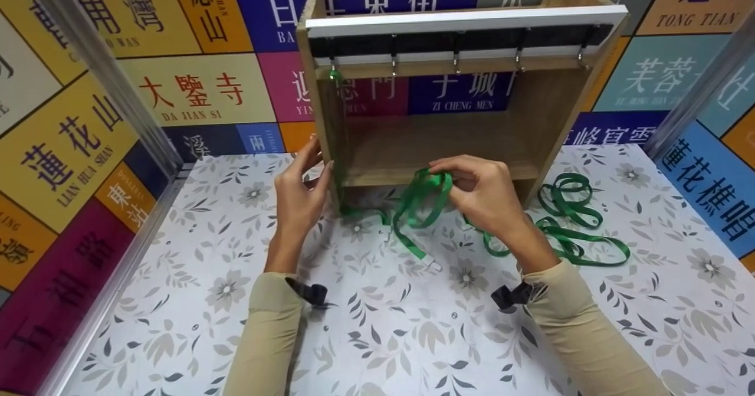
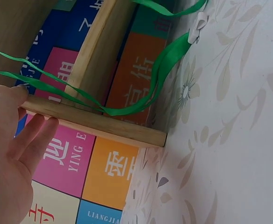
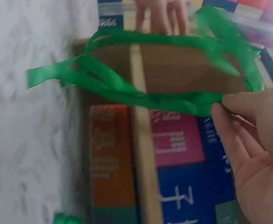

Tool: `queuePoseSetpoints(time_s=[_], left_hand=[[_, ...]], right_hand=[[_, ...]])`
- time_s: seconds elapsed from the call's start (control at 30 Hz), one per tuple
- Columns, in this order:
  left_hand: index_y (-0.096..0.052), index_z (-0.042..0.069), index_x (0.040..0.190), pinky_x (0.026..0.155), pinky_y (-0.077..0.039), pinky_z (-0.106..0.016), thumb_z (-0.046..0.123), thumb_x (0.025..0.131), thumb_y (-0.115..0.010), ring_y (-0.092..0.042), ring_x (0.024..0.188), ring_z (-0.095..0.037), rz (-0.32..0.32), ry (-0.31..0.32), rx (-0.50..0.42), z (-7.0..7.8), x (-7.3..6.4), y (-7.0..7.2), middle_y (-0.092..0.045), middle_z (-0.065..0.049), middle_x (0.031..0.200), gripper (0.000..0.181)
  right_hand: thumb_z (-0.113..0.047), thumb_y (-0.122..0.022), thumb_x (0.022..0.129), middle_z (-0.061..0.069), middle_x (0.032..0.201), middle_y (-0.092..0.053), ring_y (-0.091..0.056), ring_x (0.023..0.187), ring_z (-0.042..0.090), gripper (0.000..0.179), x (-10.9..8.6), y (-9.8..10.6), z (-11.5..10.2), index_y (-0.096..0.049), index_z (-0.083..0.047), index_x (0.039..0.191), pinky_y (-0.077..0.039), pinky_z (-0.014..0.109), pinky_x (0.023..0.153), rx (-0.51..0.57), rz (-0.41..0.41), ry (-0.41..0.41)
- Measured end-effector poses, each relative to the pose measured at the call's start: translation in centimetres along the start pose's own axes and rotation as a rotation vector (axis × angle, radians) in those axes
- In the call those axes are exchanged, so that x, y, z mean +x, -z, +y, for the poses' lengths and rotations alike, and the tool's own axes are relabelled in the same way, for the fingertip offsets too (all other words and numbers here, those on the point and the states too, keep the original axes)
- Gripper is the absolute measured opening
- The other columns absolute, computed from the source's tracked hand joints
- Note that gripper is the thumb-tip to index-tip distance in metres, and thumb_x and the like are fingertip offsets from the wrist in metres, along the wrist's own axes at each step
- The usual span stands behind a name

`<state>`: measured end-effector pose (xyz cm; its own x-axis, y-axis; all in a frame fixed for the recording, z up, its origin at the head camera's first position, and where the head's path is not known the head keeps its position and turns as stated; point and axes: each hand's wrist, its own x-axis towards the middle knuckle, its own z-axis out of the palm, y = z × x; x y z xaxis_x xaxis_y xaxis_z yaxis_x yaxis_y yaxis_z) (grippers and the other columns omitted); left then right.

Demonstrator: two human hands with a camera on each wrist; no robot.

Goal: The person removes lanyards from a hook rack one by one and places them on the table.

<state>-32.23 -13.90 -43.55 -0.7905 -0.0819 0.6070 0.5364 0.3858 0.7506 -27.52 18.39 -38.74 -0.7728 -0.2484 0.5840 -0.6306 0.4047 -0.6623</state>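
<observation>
A wooden rack [image 1: 557, 83] stands on the table with a row of metal hooks under its top rail. My left hand [image 1: 299, 186] holds the front edge of its left side panel [image 2: 94, 116], the thumb and fingers on opposite faces. Between the thumb and fingertips of my right hand [image 1: 486, 192] is a looped green lanyard [image 3: 174, 101], raised in front of the lower shelf. Its white clip [image 1: 432, 263] hangs low over the table. A second green lanyard [image 2: 169, 58] hangs from the leftmost hook [image 1: 333, 65], down along the left panel; its white clip [image 2: 198, 27] is near the tabletop.
Coiled green lanyards [image 1: 569, 201] lie on the table right of the rack, partly behind my right forearm. The other hooks [image 1: 456, 62] bear nothing. Colourful sign-printed walls [image 1: 194, 89] close in the back and sides of the flower-patterned table [image 1: 401, 337].
</observation>
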Motion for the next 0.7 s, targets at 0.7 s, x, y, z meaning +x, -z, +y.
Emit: queuePoseSetpoints(time_s=[0.7], left_hand=[[-0.056, 0.021, 0.159, 0.092, -0.068, -0.038, 0.021, 0.104, -0.075, -0.074, 0.129, -0.019, -0.005, -0.013, 0.044, 0.1, -0.1, 0.1, -0.066, 0.001, 0.153, 0.058]], right_hand=[[0.008, -0.066, 0.093, 0.009, 0.103, -0.081, -0.072, 0.088, 0.018, 0.028, -3.1, -2.8, 2.9, -0.085, -0.01, 0.103, -0.064, 0.038, 0.078, -0.405, -0.628, -0.218]])
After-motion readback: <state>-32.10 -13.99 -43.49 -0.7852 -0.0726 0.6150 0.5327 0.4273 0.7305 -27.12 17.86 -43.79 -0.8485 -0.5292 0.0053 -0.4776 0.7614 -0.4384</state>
